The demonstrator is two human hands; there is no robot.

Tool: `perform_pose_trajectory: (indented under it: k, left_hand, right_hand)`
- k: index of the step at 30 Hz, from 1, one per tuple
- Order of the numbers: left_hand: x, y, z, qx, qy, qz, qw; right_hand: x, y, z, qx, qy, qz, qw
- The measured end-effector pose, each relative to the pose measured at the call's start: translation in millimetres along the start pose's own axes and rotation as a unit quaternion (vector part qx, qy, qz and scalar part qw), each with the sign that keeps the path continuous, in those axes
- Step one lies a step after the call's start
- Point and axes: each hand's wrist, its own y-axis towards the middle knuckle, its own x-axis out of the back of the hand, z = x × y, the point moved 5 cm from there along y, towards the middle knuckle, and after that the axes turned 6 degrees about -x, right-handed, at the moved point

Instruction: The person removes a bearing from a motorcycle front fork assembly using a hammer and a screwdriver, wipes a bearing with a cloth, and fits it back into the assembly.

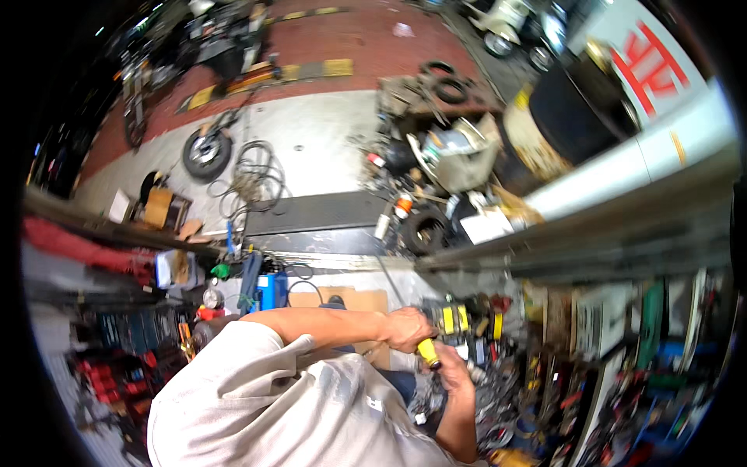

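Observation:
Over the right side of my body, my two hands come close together. My left hand (pixel 408 329) reaches across from the left, its fingers closed round a yellow tool handle with a dark end (pixel 429 353). What the rest of this tool looks like is hidden by the hand. Just below and to the right, my right hand (pixel 453 367) is beside the handle's dark end; motion blur hides how its fingers lie. Under and beyond the hands spreads a clutter of small parts and yellow-marked packages (pixel 455 319).
A cardboard sheet (pixel 358 300) lies before me, with a blue box (pixel 272 290) to its left. Crowded shelves (pixel 599 381) stand at the right, with red tools (pixel 109 377) at the left. Beyond a dark threshold (pixel 311 220) are a wheel (pixel 207 154), coiled hose (pixel 257 175) and tyres (pixel 450 90).

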Motion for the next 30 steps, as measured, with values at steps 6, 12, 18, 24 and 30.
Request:
perform_pose_trajectory:
  k: [6, 12, 18, 24, 30]
  left_hand:
    - [152.5, -191.7, 145.0, 0.249, 0.024, -0.298, 0.921]
    - [161.7, -394.9, 260.4, 0.465, -0.104, -0.524, 0.706]
    - [72.3, -516.0, 317.6, 0.658, -0.284, -0.513, 0.473]
    - [-26.1, -522.6, 307.7, 0.71, -0.442, -0.511, 0.2]
    - [-21.5, -491.1, 350.7, 0.598, -0.515, -0.602, 0.123]
  right_hand:
    - [5.6, 105.9, 44.0, -0.044, -0.148, -0.133, 0.979]
    - [68.0, 148.7, -35.0, -0.234, -0.332, -0.255, 0.878]
    - [54.5, 266.9, 24.8, -0.338, -0.324, -0.176, 0.866]
    - [-7.8, 426.3, 258.6, -0.362, -0.361, -0.25, 0.822]
    - [-228.7, 622.5, 572.0, 0.164, -0.303, -0.137, 0.929]
